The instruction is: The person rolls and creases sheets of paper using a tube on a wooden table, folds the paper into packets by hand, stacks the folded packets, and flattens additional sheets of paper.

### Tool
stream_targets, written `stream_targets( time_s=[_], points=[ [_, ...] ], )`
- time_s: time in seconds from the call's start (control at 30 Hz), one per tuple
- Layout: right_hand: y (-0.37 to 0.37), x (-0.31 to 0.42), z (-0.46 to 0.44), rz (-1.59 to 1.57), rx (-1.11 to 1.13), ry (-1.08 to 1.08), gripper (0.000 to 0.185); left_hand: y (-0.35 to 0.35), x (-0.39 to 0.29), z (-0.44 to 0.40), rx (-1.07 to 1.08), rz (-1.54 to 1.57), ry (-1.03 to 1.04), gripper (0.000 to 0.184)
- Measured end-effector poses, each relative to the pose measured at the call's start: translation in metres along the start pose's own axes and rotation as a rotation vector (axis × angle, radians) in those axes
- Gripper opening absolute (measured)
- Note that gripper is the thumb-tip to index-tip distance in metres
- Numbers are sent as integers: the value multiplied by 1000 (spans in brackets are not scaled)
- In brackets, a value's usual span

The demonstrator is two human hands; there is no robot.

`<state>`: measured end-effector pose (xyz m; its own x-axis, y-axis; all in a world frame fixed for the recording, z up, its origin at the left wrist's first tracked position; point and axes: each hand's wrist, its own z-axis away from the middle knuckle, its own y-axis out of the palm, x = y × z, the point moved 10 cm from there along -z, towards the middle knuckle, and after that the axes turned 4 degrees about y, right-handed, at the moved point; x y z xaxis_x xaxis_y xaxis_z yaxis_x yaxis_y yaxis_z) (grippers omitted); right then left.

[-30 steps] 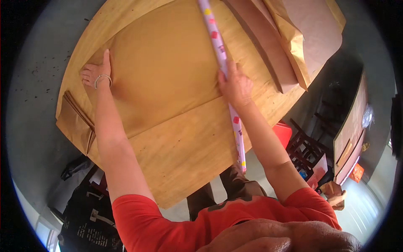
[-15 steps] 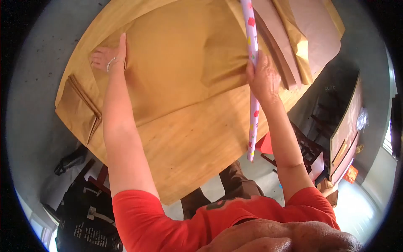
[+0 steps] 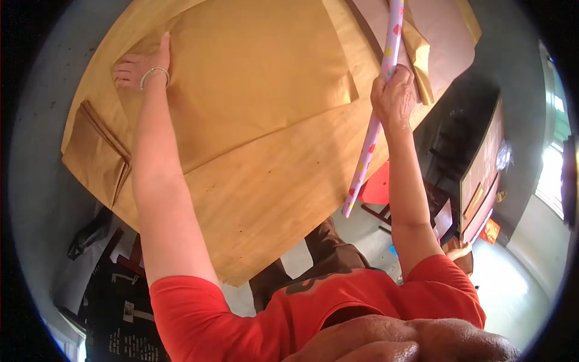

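Note:
My left hand lies flat with spread fingers near the left edge of a large golden-brown paper sheet. A bracelet circles that wrist. Wrapped around a long pale-purple tube with red, yellow and green spots is my right hand. The tube slants across the right side of the wooden table, its lower end past the front edge and its upper end cut off by the view. Right of the tube lie more sheets, one a dull pinkish brown, with a crumpled golden strip across it.
A folded stack of brown paper rests at the table's left corner. A red object stands below the right edge. Farther right is another board-like table, with a person's hand near its lower end.
My right hand has moved the tube to the right, tilting its lower end leftward. The sheet's right edge now lies flatter. My left hand stays pressed on the paper.

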<state>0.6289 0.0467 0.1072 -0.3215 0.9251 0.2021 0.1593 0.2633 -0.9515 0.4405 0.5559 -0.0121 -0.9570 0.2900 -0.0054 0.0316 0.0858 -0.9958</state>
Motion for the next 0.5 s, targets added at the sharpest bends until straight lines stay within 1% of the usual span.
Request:
stream_targets(
  time_s=[0.03, 0.1, 0.13, 0.17, 0.23, 0.3, 0.33, 0.4, 0.43, 0.5],
  points=[
    [-3, -6, 2, 10, 2, 13, 34, 5, -1, 0, 8, 1, 14, 126],
    [-17, -4, 5, -121, -49, -25, 33, 12, 1, -4, -4, 20, 21, 127],
    [-19, 8, 8, -192, -65, -87, 32, 12, -2, -2, -5, 14, 29, 127],
    [-11, 20, 13, -240, 36, -38, 32, 11, -3, -2, -1, 22, 27, 127],
    [5, 63, 24, -339, 168, -50, 33, 5, 2, -5, -15, 11, 4, 127],
    [26, 111, 36, -328, 201, -131, 36, 9, 0, -5, -13, 18, 24, 127],
    [35, 133, 41, -346, 216, -134, 36, 7, 0, -3, -20, 44, 21, 127],
    [67, 167, 52, -351, 411, -93, 40, 9, 2, -3, -15, 54, 21, 126],
    [75, 177, 56, -359, 412, -97, 40, 10, 2, -4, -6, 85, 24, 126],
    [98, 196, 61, -382, 487, -101, 44, 10, 2, -2, -15, 79, 23, 125]
  ],
)
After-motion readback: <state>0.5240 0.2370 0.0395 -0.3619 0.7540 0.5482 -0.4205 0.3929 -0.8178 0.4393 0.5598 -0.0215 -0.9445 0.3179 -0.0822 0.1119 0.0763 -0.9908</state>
